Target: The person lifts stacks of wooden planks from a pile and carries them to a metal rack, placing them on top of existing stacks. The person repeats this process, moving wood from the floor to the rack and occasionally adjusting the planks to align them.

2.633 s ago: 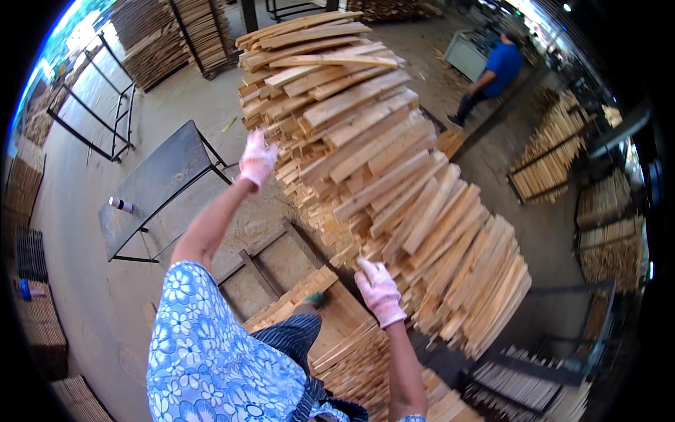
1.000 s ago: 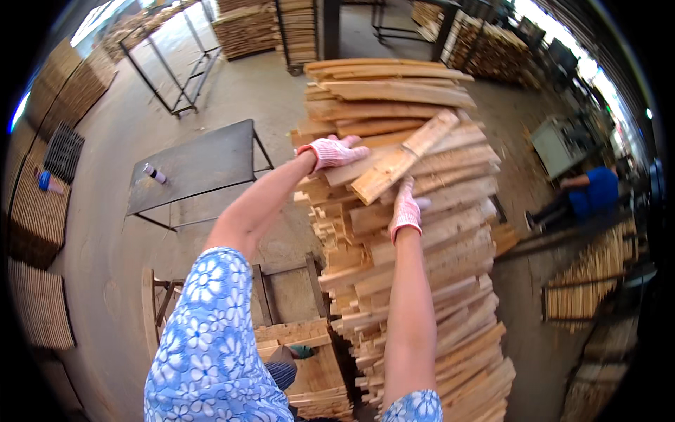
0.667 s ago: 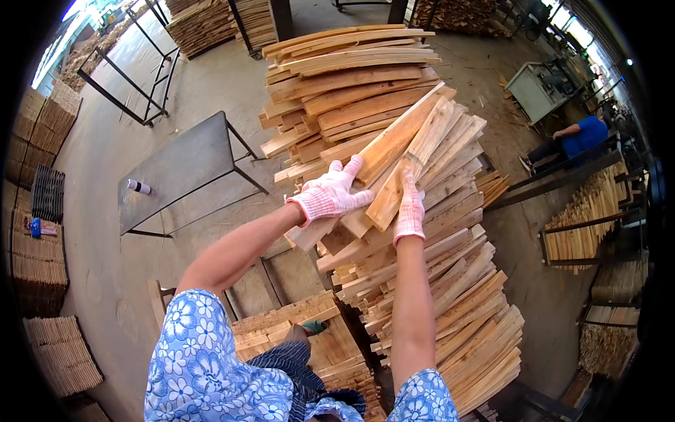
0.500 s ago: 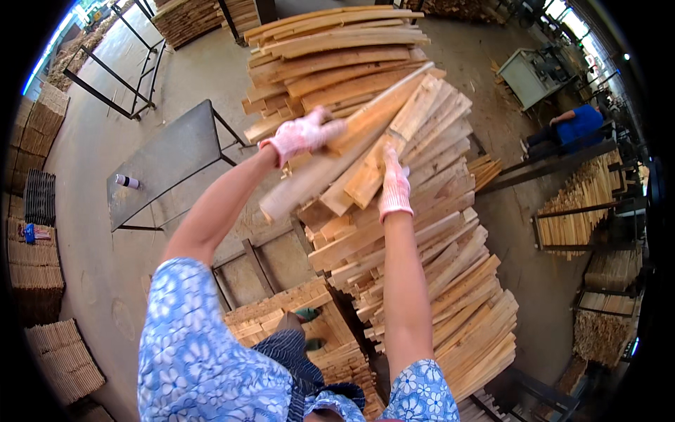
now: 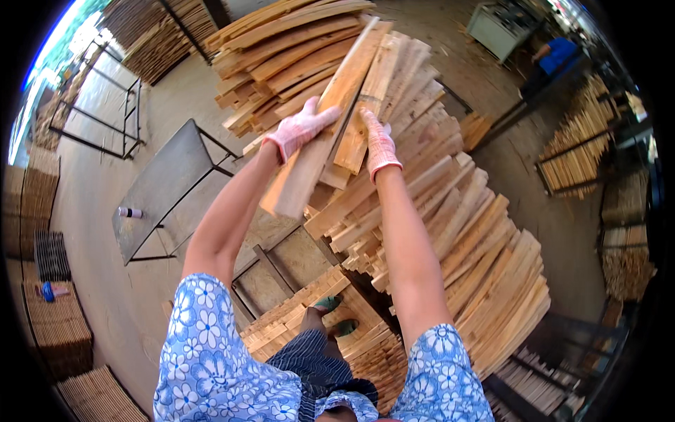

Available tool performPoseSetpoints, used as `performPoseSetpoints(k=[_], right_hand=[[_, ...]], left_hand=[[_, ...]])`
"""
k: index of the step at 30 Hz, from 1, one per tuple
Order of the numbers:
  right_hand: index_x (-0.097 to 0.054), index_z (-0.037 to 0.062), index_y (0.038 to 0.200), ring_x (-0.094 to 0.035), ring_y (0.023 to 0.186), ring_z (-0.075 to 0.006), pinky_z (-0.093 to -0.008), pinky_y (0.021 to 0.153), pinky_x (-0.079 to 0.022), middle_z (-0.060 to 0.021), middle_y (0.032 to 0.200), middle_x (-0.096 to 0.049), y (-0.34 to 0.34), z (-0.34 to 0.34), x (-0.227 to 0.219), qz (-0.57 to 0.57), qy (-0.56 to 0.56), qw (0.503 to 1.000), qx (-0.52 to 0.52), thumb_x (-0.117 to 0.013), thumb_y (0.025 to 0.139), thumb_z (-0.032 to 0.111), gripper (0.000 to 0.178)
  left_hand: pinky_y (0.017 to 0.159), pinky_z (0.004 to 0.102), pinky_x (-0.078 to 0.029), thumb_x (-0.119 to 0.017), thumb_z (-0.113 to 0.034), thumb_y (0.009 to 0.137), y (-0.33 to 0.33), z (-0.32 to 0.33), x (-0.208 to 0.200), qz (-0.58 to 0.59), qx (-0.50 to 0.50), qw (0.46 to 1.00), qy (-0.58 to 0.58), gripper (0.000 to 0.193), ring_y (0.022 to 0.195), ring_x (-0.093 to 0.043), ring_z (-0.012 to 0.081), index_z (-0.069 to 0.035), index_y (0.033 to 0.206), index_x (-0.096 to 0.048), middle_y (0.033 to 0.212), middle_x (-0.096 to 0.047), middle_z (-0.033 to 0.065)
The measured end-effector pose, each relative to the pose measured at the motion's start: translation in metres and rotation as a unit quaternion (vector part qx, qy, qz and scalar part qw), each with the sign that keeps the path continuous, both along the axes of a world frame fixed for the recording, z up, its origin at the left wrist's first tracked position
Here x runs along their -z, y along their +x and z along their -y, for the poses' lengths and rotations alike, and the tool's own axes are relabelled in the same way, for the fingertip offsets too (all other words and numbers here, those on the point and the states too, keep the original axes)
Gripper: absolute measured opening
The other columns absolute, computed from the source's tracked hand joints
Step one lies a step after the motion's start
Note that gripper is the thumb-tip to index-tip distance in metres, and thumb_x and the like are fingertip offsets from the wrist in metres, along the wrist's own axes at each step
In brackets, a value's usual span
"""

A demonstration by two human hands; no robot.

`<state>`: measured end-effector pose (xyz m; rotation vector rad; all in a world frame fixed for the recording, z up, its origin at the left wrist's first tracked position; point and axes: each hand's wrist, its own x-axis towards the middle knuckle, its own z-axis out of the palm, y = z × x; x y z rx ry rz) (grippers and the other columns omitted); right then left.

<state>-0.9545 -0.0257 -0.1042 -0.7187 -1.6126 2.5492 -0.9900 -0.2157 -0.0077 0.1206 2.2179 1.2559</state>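
From where I stand, the left hand (image 5: pixel 299 131) is clamped on a long board (image 5: pixel 299 184), whose near end juts past the left edge of the wood stack (image 5: pixel 485 274). Just beside it, the right hand (image 5: pixel 381 144) touches a shorter board (image 5: pixel 351 149) on top of the stack; I can't tell whether its fingers close underneath. A bottle (image 5: pixel 131 212) lies by the table's (image 5: pixel 165 179) left edge.

Pink-and-white gloves (image 5: pixel 302 131), blue sleeves (image 5: pixel 211 359) with white flowers, dark pale-striped garment (image 5: pixel 313 362), tan boards (image 5: pixel 292 186), grey tabletop (image 5: pixel 169 176)
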Motion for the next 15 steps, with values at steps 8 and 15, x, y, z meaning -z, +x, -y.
performPoseSetpoints(k=[8,15], right_hand=[[-0.002,0.0013,0.161,-0.051,0.133,-0.0298,-0.0377,0.11,-0.041,-0.0285,0.145,-0.049,0.165,-0.053,0.097,0.041,0.122,0.989,-0.073,-0.084,0.081,0.036,0.119],[0.001,0.0084,0.163,-0.048,0.135,-0.0218,-0.0365,0.113,-0.038,-0.014,0.148,-0.048,0.245,-0.066,0.126,0.009,-0.076,0.996,-0.047,-0.08,0.088,0.029,0.112]], left_hand=[[0.108,0.0574,-0.042,-0.081,-0.058,0.079,0.187,-0.022,0.132,0.259,-0.12,0.925,0.251,0.118,0.136,-0.047,0.0352,-0.019,0.161,-0.005,0.148,-0.048,0.0161],[0.114,0.0586,-0.036,-0.074,-0.061,0.085,0.199,-0.014,0.196,0.317,0.034,0.923,0.214,0.098,0.14,-0.044,0.0282,-0.014,0.158,-0.028,0.154,-0.045,0.0088]])
